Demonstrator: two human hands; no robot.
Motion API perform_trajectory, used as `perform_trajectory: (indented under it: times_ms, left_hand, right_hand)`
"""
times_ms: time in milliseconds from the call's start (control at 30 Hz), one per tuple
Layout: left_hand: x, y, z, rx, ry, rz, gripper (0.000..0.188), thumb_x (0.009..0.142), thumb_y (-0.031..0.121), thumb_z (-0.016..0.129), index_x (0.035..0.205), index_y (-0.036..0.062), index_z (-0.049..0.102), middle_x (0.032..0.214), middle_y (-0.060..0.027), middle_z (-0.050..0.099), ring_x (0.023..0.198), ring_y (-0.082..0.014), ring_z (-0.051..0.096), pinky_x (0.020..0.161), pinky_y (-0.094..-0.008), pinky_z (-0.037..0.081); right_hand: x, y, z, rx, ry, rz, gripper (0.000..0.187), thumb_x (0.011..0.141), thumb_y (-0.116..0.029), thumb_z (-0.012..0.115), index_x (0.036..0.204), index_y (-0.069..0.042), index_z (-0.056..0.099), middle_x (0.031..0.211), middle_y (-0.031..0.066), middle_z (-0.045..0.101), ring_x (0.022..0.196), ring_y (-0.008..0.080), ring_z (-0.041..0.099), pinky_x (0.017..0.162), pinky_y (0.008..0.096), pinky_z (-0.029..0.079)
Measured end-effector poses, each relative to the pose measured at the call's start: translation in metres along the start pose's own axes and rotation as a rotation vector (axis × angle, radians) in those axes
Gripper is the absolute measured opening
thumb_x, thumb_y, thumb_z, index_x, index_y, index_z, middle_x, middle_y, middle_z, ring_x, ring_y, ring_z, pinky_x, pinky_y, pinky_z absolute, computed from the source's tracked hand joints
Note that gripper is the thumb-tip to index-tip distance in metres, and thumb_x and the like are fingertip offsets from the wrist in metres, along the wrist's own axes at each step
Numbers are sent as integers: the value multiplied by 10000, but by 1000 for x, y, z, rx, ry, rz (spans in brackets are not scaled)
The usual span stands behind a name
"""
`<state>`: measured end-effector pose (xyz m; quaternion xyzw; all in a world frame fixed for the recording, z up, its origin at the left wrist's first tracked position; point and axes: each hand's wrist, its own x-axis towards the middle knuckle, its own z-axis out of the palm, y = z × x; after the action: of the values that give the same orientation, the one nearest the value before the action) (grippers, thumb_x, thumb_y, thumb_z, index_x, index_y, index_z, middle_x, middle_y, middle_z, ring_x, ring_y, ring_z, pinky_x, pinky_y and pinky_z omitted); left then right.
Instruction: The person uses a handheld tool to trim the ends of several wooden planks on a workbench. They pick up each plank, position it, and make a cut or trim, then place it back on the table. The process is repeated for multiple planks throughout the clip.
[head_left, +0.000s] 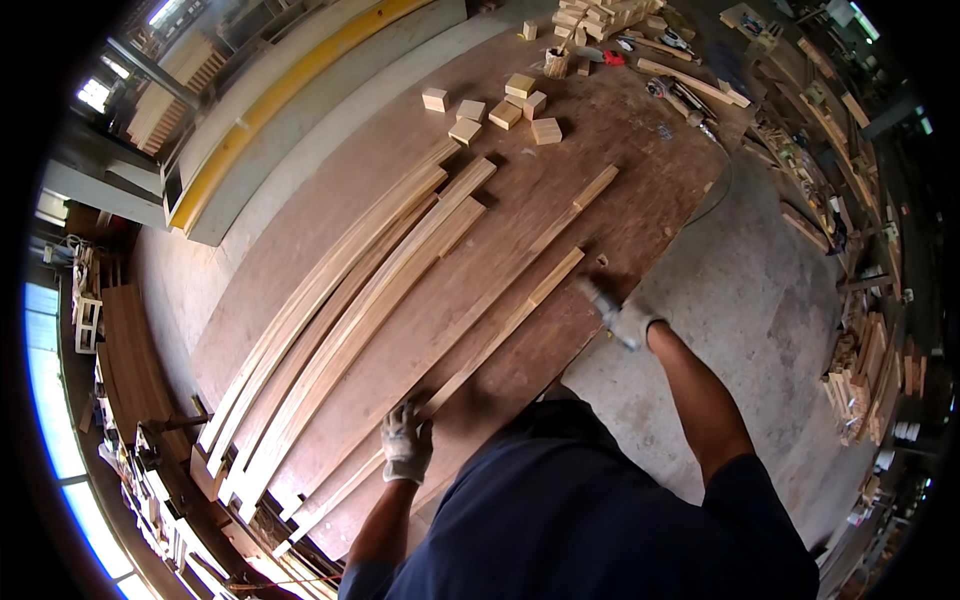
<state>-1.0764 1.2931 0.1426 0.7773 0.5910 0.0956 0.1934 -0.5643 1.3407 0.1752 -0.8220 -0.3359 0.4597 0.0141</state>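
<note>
My left hand point(407, 446), in a pale work glove, grips the nearest long wooden strip point(500, 340) partway along. The glove covers that stretch of the strip. Also gloved, my right hand point(634, 322) is closed around a grey hand tool point(600, 300) beside the table's right edge. Motion blurs the tool, and I cannot make out its exact kind. Its far end points toward the tabletop, near the strip's far end and a small wood scrap point(602, 260). Another thin strip point(520, 262) lies roughly parallel, a little farther left.
Several longer boards point(350, 265) lie side by side on the brown worktable point(560, 200). Wooden blocks point(506, 115) sit toward its far side, with a power tool point(680, 100) and its cord at the far right. Wood offcuts point(858, 370) are piled along the right.
</note>
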Motion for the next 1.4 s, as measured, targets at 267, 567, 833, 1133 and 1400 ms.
perform_trajectory:
  times_ms: [267,567,833,1133,1400]
  left_hand:
    - [-29,-19,-24,11,-3,-41,514,876,205,737,1366,174,584,1296,-176,609,1213,-409,523,1040,-521,424]
    - [-36,-55,-21,167,-162,-24,350,907,172,672,1251,123,625,1076,-173,630,1027,-402,576,904,-526,471]
    - [53,29,12,244,-52,117,320,937,212,614,1237,100,617,1035,-128,664,962,-344,614,843,-499,473]
    - [17,10,-15,210,-75,81,337,908,146,611,1244,127,631,1138,-103,669,1008,-339,613,856,-516,459]
    - [22,-4,-6,271,-65,24,328,935,164,591,1257,112,630,1095,-125,692,953,-342,635,827,-505,486]
  right_hand:
    - [11,23,-34,-130,223,-164,419,947,-386,668,1030,24,693,766,176,716,722,304,722,623,432,552]
    - [-65,96,61,704,-125,52,237,997,-248,626,1004,-11,641,732,83,661,546,167,619,472,335,488]
    - [-93,146,89,526,-51,295,259,984,-276,642,928,-23,653,703,73,653,545,182,623,492,346,501]
    - [-104,218,124,616,-42,513,276,973,-284,678,1005,-9,667,712,111,668,548,231,656,478,381,536]
    - [-97,214,134,620,-97,539,292,970,-285,683,996,5,664,704,109,659,541,235,649,473,382,530]
